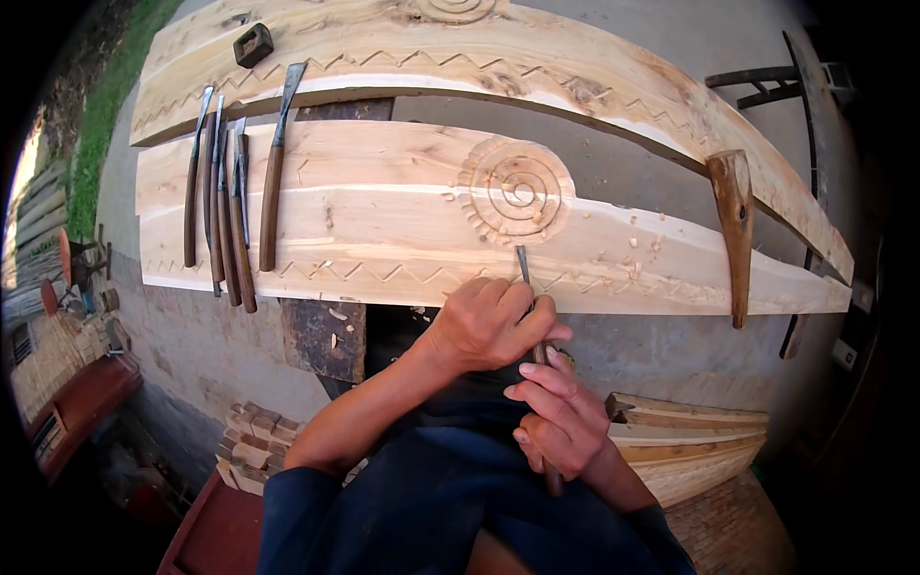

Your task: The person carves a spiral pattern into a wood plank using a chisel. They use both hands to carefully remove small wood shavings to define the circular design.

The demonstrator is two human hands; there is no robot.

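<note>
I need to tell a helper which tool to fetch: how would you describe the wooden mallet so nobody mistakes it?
Start at the near pale plank with the carved spiral. Follow it to its right end, where the mallet lies across it. Unlike the slim chisels at the left end, it is one thick brown wooden club, tapering downward.

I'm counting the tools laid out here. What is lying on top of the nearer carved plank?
On the nearer plank lie a row of wooden-handled chisels, a wooden mallet and wood chips. The left hand covers part of the near edge, hiding what is beneath.
</note>
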